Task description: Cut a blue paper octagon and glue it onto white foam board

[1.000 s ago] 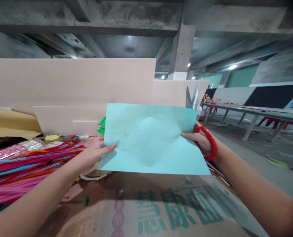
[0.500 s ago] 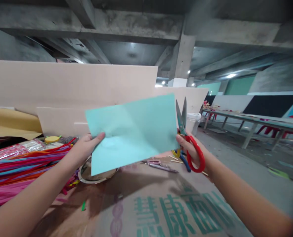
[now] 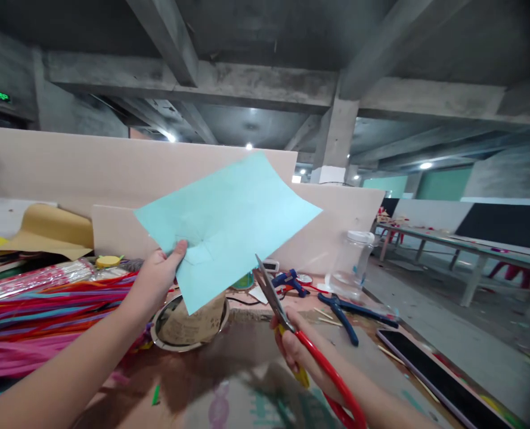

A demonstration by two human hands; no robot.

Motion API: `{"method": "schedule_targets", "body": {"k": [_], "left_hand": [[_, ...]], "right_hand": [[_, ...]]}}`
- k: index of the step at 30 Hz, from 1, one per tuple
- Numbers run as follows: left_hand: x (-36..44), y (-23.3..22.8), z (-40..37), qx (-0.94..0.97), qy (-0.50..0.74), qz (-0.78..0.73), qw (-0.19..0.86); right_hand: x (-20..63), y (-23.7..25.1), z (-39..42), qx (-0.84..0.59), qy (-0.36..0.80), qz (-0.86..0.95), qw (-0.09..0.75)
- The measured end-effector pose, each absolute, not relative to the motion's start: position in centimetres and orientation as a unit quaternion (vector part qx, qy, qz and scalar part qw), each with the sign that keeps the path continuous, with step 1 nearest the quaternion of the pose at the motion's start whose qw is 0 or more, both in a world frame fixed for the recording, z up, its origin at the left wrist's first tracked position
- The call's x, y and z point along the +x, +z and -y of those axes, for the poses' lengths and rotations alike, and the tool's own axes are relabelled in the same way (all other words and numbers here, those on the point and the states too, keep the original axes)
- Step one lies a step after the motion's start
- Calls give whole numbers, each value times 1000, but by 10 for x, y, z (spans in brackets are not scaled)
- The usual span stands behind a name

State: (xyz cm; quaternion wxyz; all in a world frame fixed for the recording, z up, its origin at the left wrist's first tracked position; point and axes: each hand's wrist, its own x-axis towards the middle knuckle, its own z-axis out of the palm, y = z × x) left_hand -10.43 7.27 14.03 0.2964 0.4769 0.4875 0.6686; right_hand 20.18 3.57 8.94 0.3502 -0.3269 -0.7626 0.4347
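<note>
My left hand [image 3: 164, 271] pinches the lower left part of a light turquoise sheet of paper [image 3: 242, 214] between thumb and fingers, holding it up above the table. Faint pencil lines show on the sheet near my thumb. Red-handled scissors [image 3: 273, 298] are in my right hand [image 3: 296, 345], blades pointing up and left, their tips by the paper's lower edge. Whether the tips touch the sheet I cannot tell. A yellow handle-like piece [image 3: 301, 376] shows under my right fingers; what it belongs to is unclear.
Colourful pipe cleaners [image 3: 54, 322] lie left. A round container [image 3: 188, 328] sits below the paper. Behind are a blue glue gun [image 3: 291, 281], dark blue pliers [image 3: 343, 316] and a clear plastic jar [image 3: 349, 265]. A phone [image 3: 434, 375] lies right; a pale board [image 3: 59, 161] stands at the back.
My right hand has let go of the paper's right edge and come down and left with the scissors. The sheet has tilted, and the view has shifted slightly upward.
</note>
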Motion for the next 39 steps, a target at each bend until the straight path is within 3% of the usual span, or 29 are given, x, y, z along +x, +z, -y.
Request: {"method": "schedule_targets", "body": {"k": [13, 39], "left_hand": [[-96, 131, -69, 554, 623, -504, 228], [-92, 128, -65, 598, 581, -477, 277]], "right_hand": [[190, 73, -34, -333, 514, 699, 369], [181, 65, -26, -320, 612, 610, 388]]}}
